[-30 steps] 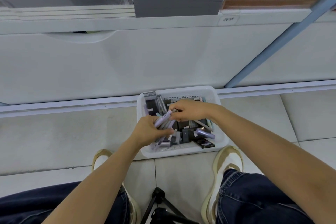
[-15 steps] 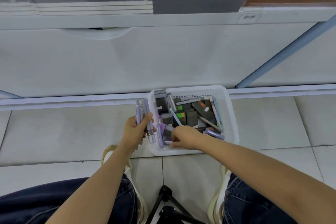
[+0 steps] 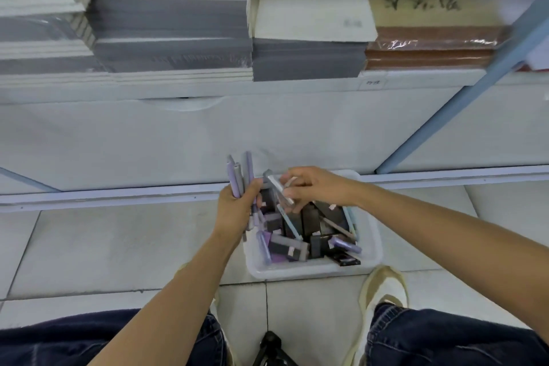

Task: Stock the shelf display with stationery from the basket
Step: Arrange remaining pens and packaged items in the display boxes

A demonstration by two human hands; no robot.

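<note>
A white plastic basket (image 3: pixel 370 249) sits on the tiled floor below the shelf, filled with several purple pens and dark packets. My left hand (image 3: pixel 236 208) grips a bundle of purple and grey pens (image 3: pixel 240 172) upright at the basket's left edge. Just to its right, above the basket, my right hand (image 3: pixel 315 187) pinches a grey pen (image 3: pixel 277 186) that slants toward the bundle. The shelf (image 3: pixel 297 88) above holds stacks of paper.
Grey paper stacks (image 3: pixel 172 36), a white pad (image 3: pixel 312 0) and brown wrapped sheets (image 3: pixel 430 44) fill the shelf. A blue diagonal strut (image 3: pixel 463 92) runs at the right. My knees, shoes and a black tripod (image 3: pixel 271 349) are at the bottom.
My right hand rose from the basket's near corner with a grey pen and brought it toward the bundle in my left hand. The view tilted up, showing more of the shelf.
</note>
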